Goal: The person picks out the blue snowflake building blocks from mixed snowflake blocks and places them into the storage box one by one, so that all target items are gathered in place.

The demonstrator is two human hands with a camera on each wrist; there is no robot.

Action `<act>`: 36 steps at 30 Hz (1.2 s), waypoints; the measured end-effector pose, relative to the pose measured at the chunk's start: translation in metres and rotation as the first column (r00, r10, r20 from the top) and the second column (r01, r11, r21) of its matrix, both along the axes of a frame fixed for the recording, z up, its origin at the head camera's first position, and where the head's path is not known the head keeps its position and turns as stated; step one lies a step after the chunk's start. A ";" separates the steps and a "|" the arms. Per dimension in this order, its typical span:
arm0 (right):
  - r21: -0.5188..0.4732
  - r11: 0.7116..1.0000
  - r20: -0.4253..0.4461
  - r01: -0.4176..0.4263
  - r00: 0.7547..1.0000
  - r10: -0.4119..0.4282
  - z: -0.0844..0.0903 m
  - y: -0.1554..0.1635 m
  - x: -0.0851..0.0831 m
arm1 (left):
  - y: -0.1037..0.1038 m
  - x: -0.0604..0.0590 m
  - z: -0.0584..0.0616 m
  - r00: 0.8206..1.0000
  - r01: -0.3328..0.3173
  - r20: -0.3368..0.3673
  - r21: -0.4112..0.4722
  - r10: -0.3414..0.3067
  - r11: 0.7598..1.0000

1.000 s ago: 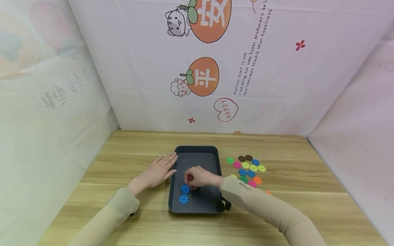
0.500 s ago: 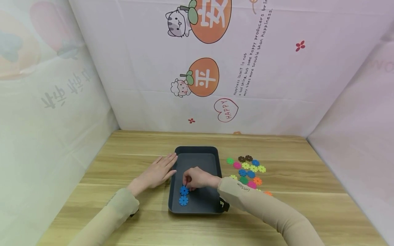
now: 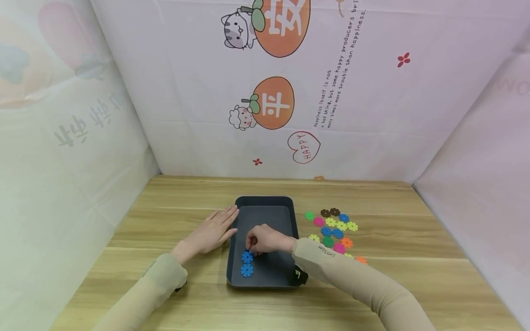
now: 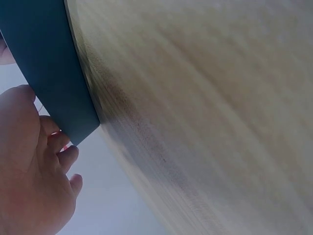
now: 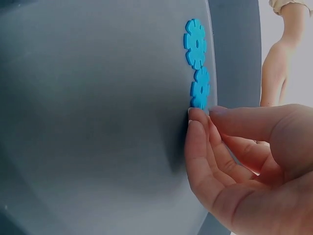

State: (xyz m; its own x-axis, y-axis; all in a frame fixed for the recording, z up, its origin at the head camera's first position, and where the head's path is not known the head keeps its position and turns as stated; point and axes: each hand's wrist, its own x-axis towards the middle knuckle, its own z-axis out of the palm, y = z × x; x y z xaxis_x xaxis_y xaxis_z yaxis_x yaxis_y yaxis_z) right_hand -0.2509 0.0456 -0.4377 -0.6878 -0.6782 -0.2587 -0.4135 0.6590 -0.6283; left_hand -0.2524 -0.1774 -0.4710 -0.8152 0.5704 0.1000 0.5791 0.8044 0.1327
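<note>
Since a second ago my right hand [image 3: 265, 240] has slid the upper blue snowflake disc [image 3: 247, 257] down against the lower one [image 3: 246, 270] in the dark tray [image 3: 265, 201]. I'm pinching its edge, fingers together. My left hand [image 3: 212, 232] lies flat, fingers straight, bracing the tray on the surface [image 3: 165, 216]. Fingertips hide the exact contact.

Both arms in beige long sleeves, close-fitting, reaching to the wrists. Right sleeve [image 3: 352, 278] bears small dark lettering near the cuff. Dark strap visible under each wrist. Left hand [image 3: 211, 233], right hand [image 3: 267, 240] bare.
</note>
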 end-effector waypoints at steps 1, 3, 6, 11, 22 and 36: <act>-0.004 1.000 0.002 0.003 1.000 -0.003 0.000 0.001 -0.001 | 0.000 0.000 0.000 1.000 0.001 -0.002 0.000 -0.001 1.000; -0.016 1.000 0.007 0.014 1.000 -0.014 -0.001 0.003 -0.002 | 0.000 0.000 0.001 1.000 0.001 -0.003 -0.001 -0.001 1.000; -0.033 0.999 -0.001 0.026 1.000 -0.026 0.002 0.010 -0.005 | 0.001 0.000 0.001 1.000 0.001 -0.004 -0.004 -0.001 1.000; -0.079 0.996 -0.032 0.050 0.998 -0.053 0.017 0.029 -0.007 | 0.001 0.000 0.002 1.000 0.002 -0.007 -0.001 -0.002 1.000; -0.164 0.962 0.016 0.219 0.975 -0.220 0.037 0.108 -0.025 | 0.000 0.001 0.001 1.000 0.006 -0.005 -0.011 -0.006 1.000; -0.139 0.898 -0.035 0.417 0.905 -0.425 0.036 0.212 -0.044 | 0.000 0.002 0.003 1.000 0.007 0.006 -0.002 -0.007 1.000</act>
